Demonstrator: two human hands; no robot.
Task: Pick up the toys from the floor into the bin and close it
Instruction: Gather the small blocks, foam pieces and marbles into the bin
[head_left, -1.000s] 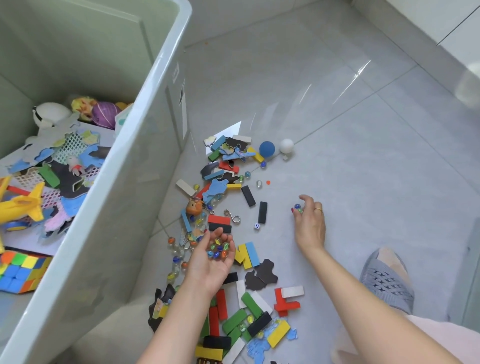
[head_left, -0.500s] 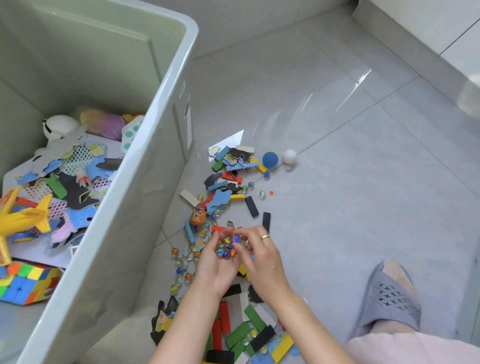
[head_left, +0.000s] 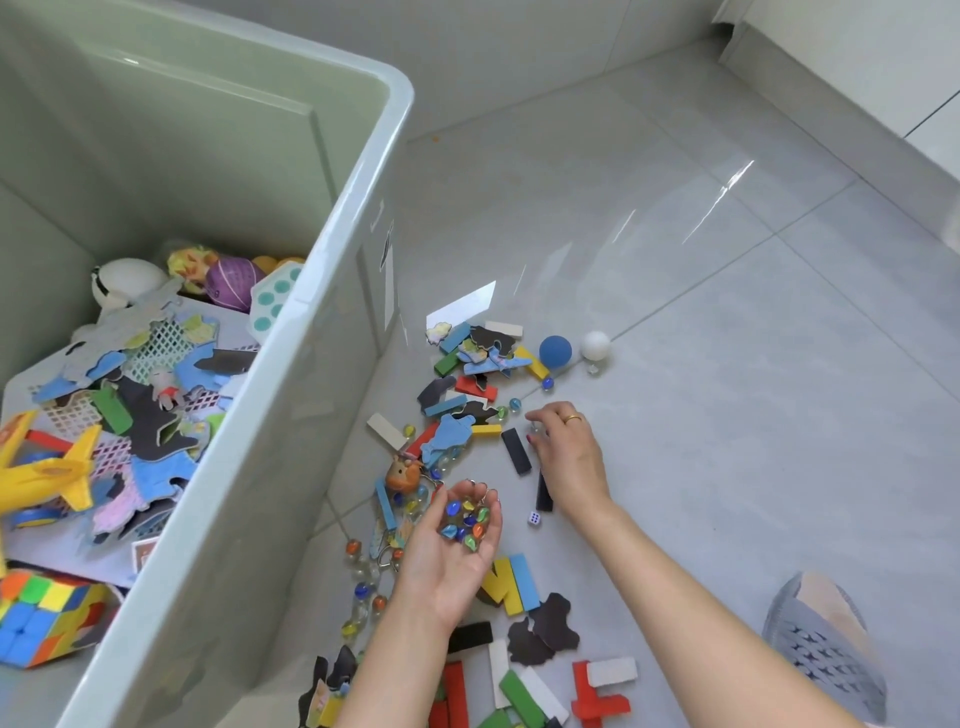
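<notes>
A large pale green bin (head_left: 332, 270) stands open on the left, holding a yellow toy plane (head_left: 47, 473), a colour cube (head_left: 36, 618), puzzle pieces and balls. My left hand (head_left: 452, 551) is palm up beside the bin, cupping several glass marbles (head_left: 465, 517). My right hand (head_left: 566, 452) reaches down to the floor, fingertips pinched at a small clear marble next to a black block (head_left: 516, 451). Coloured blocks, puzzle pieces and loose marbles (head_left: 363, 592) lie scattered along the bin's wall. A blue ball (head_left: 555, 351) and a white ball (head_left: 595, 344) lie further away.
Grey tiled floor (head_left: 727, 415) stretches to the right. My foot in a grey slipper (head_left: 826, 644) is at the lower right. A white baseboard and cabinet (head_left: 857, 78) run along the upper right. A small white die (head_left: 534, 518) lies between my hands.
My right hand left the cupped left hand and moved up and right to the floor by the black block. The left hand stays cupped with the marbles.
</notes>
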